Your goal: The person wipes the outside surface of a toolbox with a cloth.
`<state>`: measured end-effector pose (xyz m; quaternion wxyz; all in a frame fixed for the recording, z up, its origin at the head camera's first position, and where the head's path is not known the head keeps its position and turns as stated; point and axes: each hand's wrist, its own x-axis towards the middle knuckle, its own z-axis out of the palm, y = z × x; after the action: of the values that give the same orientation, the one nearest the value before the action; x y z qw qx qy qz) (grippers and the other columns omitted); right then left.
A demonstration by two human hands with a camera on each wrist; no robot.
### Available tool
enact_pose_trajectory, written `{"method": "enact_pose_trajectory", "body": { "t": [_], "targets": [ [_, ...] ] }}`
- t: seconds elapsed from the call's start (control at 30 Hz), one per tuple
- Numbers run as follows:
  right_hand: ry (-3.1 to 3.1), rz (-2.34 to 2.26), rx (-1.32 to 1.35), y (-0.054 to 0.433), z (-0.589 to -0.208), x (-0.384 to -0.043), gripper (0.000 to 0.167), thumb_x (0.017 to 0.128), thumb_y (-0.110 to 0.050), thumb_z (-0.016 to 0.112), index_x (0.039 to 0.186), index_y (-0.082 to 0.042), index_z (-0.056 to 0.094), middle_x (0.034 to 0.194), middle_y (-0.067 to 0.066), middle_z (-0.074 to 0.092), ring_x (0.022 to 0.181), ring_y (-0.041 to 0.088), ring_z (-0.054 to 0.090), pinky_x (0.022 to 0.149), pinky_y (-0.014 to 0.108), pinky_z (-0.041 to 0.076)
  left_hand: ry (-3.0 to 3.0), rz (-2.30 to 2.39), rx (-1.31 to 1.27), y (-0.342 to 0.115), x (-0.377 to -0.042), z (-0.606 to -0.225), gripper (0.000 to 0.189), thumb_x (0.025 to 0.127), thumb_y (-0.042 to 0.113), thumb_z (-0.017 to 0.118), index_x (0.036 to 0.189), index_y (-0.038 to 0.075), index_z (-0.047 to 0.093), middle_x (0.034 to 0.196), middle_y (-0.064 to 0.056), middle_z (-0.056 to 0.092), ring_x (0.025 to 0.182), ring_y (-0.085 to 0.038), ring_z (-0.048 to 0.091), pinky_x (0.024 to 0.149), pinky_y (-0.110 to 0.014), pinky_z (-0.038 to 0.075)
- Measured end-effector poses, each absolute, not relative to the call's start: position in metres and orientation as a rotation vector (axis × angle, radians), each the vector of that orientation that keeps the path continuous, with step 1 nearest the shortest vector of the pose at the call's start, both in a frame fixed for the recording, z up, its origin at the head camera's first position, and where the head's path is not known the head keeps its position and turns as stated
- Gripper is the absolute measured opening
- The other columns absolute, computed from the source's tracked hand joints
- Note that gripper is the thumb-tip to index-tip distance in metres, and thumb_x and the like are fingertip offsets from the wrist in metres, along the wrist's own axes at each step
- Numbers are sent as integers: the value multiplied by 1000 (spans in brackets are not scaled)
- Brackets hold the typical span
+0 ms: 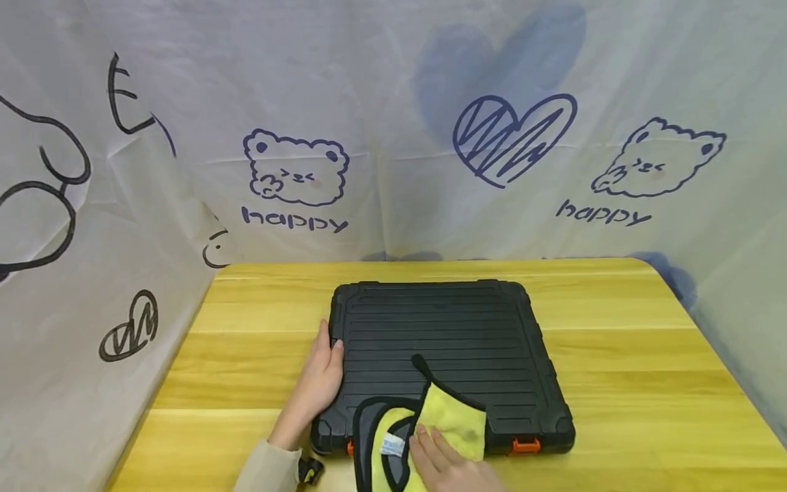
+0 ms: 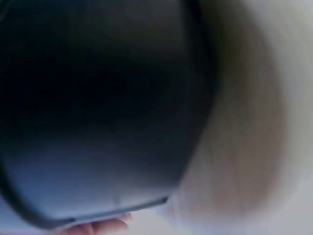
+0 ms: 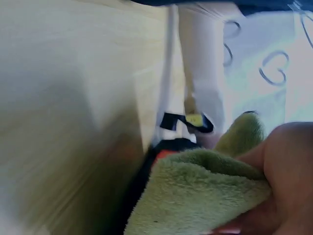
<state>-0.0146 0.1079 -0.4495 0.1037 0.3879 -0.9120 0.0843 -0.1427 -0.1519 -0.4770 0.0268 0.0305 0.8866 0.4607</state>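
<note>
A black ribbed plastic case (image 1: 443, 335) with orange latches (image 1: 525, 446) lies flat on the wooden table. My left hand (image 1: 321, 376) holds its left side, the thumb at the top edge. Fingertips (image 2: 110, 225) show past the case's dark, blurred surface in the left wrist view. In my right hand (image 1: 451, 468) is a yellow towel (image 1: 458, 417), grey on its other face, with black trim, a hanging loop (image 1: 420, 363) and a white tag (image 1: 393, 445). It lies bunched over the case's front edge. The right wrist view shows its fluffy pile (image 3: 190, 196) folded between the fingers.
Wood-grain table (image 1: 639, 383) extends on both sides of the case. White fabric (image 1: 393, 82) with drawn bears and hearts hangs behind and at the sides. A black and yellow strap piece (image 1: 310, 471) sits beside the left cuff.
</note>
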Motion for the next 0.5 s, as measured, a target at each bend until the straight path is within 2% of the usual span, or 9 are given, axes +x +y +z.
{"method": "enact_pose_trajectory", "body": {
  "t": [0.13,0.3,0.37,0.43,0.5],
  "targets": [
    [-2587,317,1124,91,-451,-12,66,98,-62,45,125,-6,68,123,9,69,107,19,68,48,11,46,2745,1425,102,-151,-142,-477,62,109,20,29,154,-11,0,160,-32,5,148,-42,7,118,-55,12],
    [-2356,350,1267,69,-456,-14,53,107,-45,38,132,-6,64,136,9,61,124,19,58,74,14,53,2767,1431,101,-152,-141,-478,61,109,17,30,153,-12,2,159,-33,7,148,-43,8,118,-55,13],
    [-2243,282,1373,62,-462,-17,52,109,-41,34,139,-6,58,142,9,56,132,21,51,91,21,51,2773,1437,108,-152,-141,-478,61,109,18,30,153,-13,2,159,-33,8,148,-43,9,118,-55,13],
    [-2163,254,1466,55,-469,-22,53,108,-41,36,144,-5,51,147,10,51,140,23,42,105,30,43,2770,1445,110,-151,-141,-478,61,109,18,31,154,-12,2,159,-32,8,148,-43,9,118,-56,14],
    [-2099,212,1521,51,-475,-28,58,106,-46,39,147,-5,47,148,10,49,144,25,34,113,35,34,2764,1446,113,-151,-141,-479,62,109,19,31,154,-12,2,159,-32,8,148,-43,9,117,-56,14]
  ]
}}
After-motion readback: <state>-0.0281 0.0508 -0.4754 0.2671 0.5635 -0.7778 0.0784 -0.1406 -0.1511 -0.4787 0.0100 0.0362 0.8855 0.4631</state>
